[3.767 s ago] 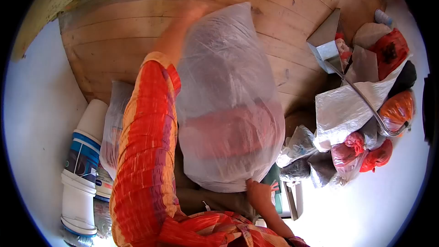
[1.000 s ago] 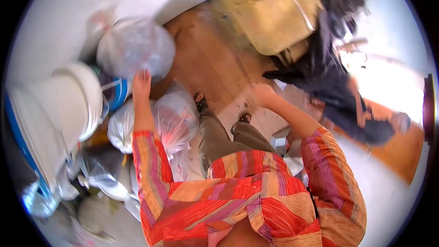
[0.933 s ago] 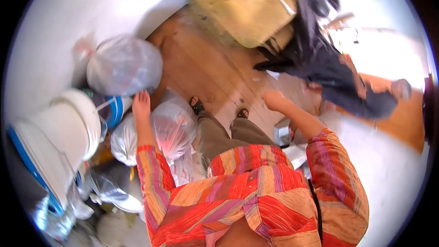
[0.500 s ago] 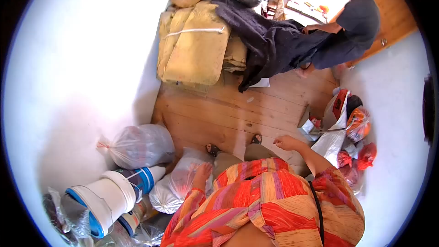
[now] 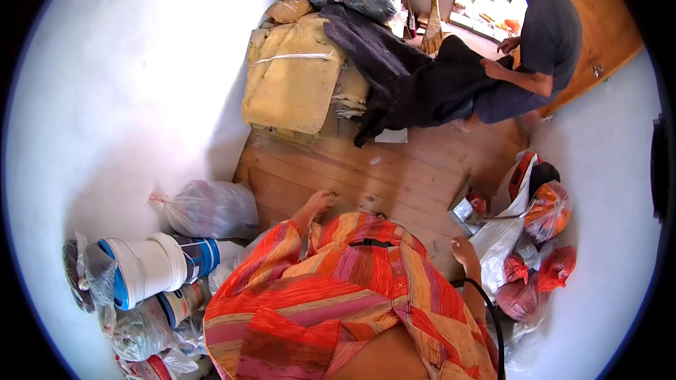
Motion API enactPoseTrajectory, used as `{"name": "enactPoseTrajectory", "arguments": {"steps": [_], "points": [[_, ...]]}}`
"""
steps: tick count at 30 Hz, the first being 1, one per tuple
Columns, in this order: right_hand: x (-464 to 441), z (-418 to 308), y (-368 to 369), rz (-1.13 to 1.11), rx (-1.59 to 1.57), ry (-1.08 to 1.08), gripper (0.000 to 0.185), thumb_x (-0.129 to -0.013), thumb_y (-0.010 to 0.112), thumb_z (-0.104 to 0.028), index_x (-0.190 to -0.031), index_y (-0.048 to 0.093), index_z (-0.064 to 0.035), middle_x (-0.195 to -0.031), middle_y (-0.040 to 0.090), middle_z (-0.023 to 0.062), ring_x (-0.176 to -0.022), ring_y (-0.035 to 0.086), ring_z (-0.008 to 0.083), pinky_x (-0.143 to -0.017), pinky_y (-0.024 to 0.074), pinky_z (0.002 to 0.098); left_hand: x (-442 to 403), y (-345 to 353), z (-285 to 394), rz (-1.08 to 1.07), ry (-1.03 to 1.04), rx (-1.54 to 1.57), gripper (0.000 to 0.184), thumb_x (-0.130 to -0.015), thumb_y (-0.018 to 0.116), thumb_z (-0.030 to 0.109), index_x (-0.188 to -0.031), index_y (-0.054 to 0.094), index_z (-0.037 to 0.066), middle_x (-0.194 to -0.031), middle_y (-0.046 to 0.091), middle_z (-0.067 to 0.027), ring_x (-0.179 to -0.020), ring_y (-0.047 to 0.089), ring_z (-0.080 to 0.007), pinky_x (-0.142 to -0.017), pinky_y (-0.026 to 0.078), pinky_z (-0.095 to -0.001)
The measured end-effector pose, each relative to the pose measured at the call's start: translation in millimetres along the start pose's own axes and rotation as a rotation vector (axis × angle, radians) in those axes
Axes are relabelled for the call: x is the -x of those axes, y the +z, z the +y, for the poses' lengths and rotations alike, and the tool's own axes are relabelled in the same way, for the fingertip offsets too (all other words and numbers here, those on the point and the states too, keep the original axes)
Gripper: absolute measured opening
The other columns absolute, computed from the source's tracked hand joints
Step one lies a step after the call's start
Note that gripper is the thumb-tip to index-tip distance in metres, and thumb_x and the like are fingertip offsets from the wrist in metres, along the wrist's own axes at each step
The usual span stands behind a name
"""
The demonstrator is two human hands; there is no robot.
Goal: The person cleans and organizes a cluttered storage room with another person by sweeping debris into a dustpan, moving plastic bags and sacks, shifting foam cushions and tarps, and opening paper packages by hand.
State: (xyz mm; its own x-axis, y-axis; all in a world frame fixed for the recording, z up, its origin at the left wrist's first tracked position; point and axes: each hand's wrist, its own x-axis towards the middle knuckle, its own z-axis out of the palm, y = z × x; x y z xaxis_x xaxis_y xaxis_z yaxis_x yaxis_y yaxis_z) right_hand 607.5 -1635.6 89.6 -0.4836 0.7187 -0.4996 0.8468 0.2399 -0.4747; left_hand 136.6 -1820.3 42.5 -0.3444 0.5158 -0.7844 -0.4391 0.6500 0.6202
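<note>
Seemingly between holds; left hand (image 5: pixel 322 201) and right hand (image 5: pixel 462 248) look empty, each grip released; grasping the nearby white sack (image 5: pixel 491 241) would call for bending.

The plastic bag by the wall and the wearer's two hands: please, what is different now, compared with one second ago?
The left hand, then at the plastic bag, has moved away from it and looks empty before the body; whether it gripped the bag is unclear. The right hand has drawn back to the wearer's side, near the white sack. The bag stayed by the wall.
</note>
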Motion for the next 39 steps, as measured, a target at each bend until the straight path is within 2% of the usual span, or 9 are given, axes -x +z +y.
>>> {"name": "enactPoseTrajectory", "arguments": {"steps": [4, 6, 10, 13, 20, 27, 31, 35, 39], "points": [[-5.4, 3.5, 3.9, -0.012, -0.014, -0.044, 0.02, -0.076, 0.046, -0.014, -0.088, 0.058, -0.0047, -0.082, 0.061, 0.0134, -0.077, 0.059, 0.027, -0.066, 0.0453, 0.0343, -43.2, 4.1, -7.7, 0.071, 0.234, -0.225, 0.004, -0.077, 0.05, 0.012, -0.078, 0.05, 0.008, -0.059, 0.045, -0.0011, -0.052, 0.047, -0.0145, -0.044, 0.037, -0.0275], [-17.9, 9.5, 5.6, -0.012, -0.023, -0.059, 0.021, -0.076, 0.046, -0.014, -0.09, 0.058, -0.0046, -0.08, 0.061, 0.0133, -0.075, 0.059, 0.0258, -0.065, 0.0455, 0.0337, -54.6, 1.8, 4.2, -0.119, 0.089, 0.107, 0.011, -0.077, 0.049, 0.014, -0.085, 0.052, 0.006, -0.064, 0.049, -0.0031, -0.055, 0.049, -0.0148, -0.049, 0.04, -0.0266], [-50.2, 3.6, -11.2, -0.014, -0.103, -0.015, 0.024, -0.074, 0.046, -0.014, -0.092, 0.059, -0.0038, -0.076, 0.061, 0.0137, -0.065, 0.059, 0.0226, -0.06, 0.0454, 0.0318, -45.8, 1.9, 53.3, 0.059, 0.013, -0.045, 0.017, -0.075, 0.053, 0.017, -0.088, 0.053, 0.005, -0.068, 0.052, -0.0061, -0.056, 0.05, -0.017, -0.05, 0.041, -0.0278], [-80.4, -1.3, -25.3, -0.021, -0.074, 0.026, 0.023, -0.075, 0.047, -0.016, -0.091, 0.059, -0.0044, -0.077, 0.061, 0.0143, -0.07, 0.059, 0.0249, -0.062, 0.0455, 0.0334, -95.8, -33.7, 52.7, -0.059, -0.119, -0.131, 0.037, -0.084, 0.044, 0.012, -0.12, 0.042, 0.007, -0.097, 0.056, -0.0074, -0.07, 0.053, -0.0158, -0.054, 0.043, -0.0275], [-170.4, -107.2, -77.0, -0.151, 0.13, 0.004, 0.022, -0.079, 0.046, -0.018, -0.094, 0.058, -0.0056, -0.088, 0.06, 0.0168, -0.086, 0.057, 0.0322, -0.073, 0.0444, 0.0386, -208.6, -113.8, 28.5, -0.258, 0.701, -0.704, 0.014, -0.071, 0.056, 0.018, -0.079, 0.056, 0.007, -0.078, 0.055, -0.0068, -0.076, 0.053, -0.0219, -0.061, 0.044, -0.0339], [-260.9, -211.2, -101.5, -0.144, -0.429, 0.05, 0.018, -0.085, 0.041, -0.004, -0.099, 0.052, 0.0018, -0.083, 0.056, 0.0029, -0.076, 0.053, 0.0103, -0.064, 0.0425, 0.0226, -242.7, -182.7, 82.1, -0.365, 1.044, -1.524, 0.016, -0.063, 0.058, 0.024, -0.063, 0.06, 0.008, -0.075, 0.058, -0.0077, -0.077, 0.054, -0.027, -0.066, 0.046, -0.0373], [-272.6, -219.3, -116.4, -0.116, -0.58, 0.137, 0.019, -0.086, 0.042, -0.006, -0.101, 0.051, 0.002, -0.083, 0.056, 0.0031, -0.075, 0.052, 0.0108, -0.066, 0.0422, 0.0208, -260.2, -204.2, 105.3, -0.053, 0.653, -1.43, 0.013, -0.061, 0.057, 0.023, -0.06, 0.06, 0.01, -0.073, 0.059, -0.006, -0.075, 0.055, -0.0256, -0.066, 0.046, -0.0361], [-270.3, -206.5, -136.0, -0.062, -0.227, 0.161, 0.024, -0.081, 0.045, -0.011, -0.099, 0.056, 0.0005, -0.078, 0.06, 0.0103, -0.068, 0.056, 0.0153, -0.062, 0.0436, 0.028, -234.3, -170.4, 169.1, 0.141, -0.086, 0.089, 0.011, -0.068, 0.055, 0.015, -0.077, 0.058, 0.01, -0.073, 0.056, -0.0058, -0.068, 0.054, -0.0214, -0.058, 0.045, -0.0329], [-275.3, -199.1, -145.4, -0.132, -0.254, 0.23, 0.026, -0.079, 0.045, -0.009, -0.102, 0.055, 0.0003, -0.083, 0.061, 0.0103, -0.07, 0.055, 0.0165, -0.062, 0.0434, 0.028, -221.1, -136.0, 200.2, 0.177, -0.166, 0.196, 0.021, -0.076, 0.052, 0.008, -0.097, 0.055, 0.009, -0.074, 0.053, -0.0046, -0.064, 0.052, -0.0164, -0.052, 0.044, -0.0289]]}}
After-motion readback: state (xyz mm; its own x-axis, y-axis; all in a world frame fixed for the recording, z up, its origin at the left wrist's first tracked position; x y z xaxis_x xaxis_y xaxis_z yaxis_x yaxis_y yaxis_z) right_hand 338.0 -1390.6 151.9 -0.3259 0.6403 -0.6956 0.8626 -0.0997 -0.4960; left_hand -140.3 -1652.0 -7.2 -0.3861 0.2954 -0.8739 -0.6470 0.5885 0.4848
